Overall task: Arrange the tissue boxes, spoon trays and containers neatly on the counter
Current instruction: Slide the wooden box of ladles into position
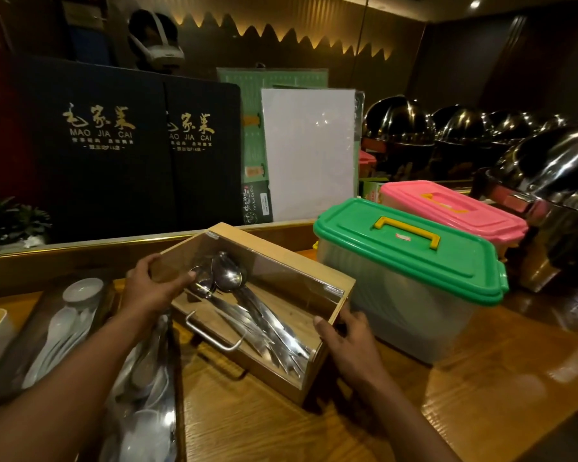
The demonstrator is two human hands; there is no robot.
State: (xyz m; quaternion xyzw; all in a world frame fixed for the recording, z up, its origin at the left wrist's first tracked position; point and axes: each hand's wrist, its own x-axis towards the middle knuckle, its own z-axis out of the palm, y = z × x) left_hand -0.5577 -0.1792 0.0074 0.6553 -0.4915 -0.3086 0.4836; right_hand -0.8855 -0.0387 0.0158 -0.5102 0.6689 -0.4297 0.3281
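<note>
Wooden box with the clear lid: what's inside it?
Metal spoons lie in the wooden box, bowls at the far end, seen through its clear lid. The left grip covers the far left corner, so anything there is hidden.

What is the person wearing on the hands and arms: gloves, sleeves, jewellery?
Left hand and right hand are bare: no gloves, and no rings, watch or bracelet that I can see. The left forearm and right forearm are uncovered to the frame's edge; no sleeve shows.
</note>
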